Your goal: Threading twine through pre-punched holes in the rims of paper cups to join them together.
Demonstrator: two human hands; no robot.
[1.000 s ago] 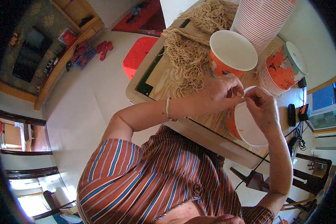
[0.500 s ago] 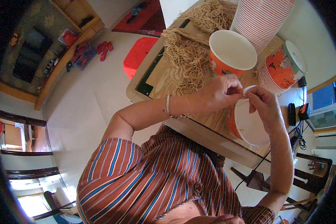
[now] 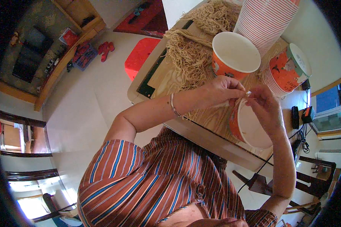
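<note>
My left hand [image 3: 224, 90], with a bracelet at its wrist, has its thumb and fingers pinched together. Right beside it, my right hand [image 3: 265, 108] pinches too, the fingertips of both hands nearly meeting. A small white piece [image 3: 248, 94] shows between them, too small to name. Both hands are over a tilted orange paper tub [image 3: 254, 126], whose white inside is partly hidden by my right hand. Another orange paper tub [image 3: 236, 53] stands open just beyond my left hand. Tangled beige strings [image 3: 189, 56] lie on the wooden table to its left.
A tall stack of paper tubs [image 3: 267, 24] rises at the back of the table [image 3: 170, 77]. Upside-down stacked tubs [image 3: 288, 72] stand at the right, near black devices and cables [image 3: 301, 136]. A red stool [image 3: 140, 56] is beyond the table's left edge.
My hands have shifted slightly, and the fingertips have drawn a little apart. The small white piece now shows between them. The tubs and strings stay where they were.
</note>
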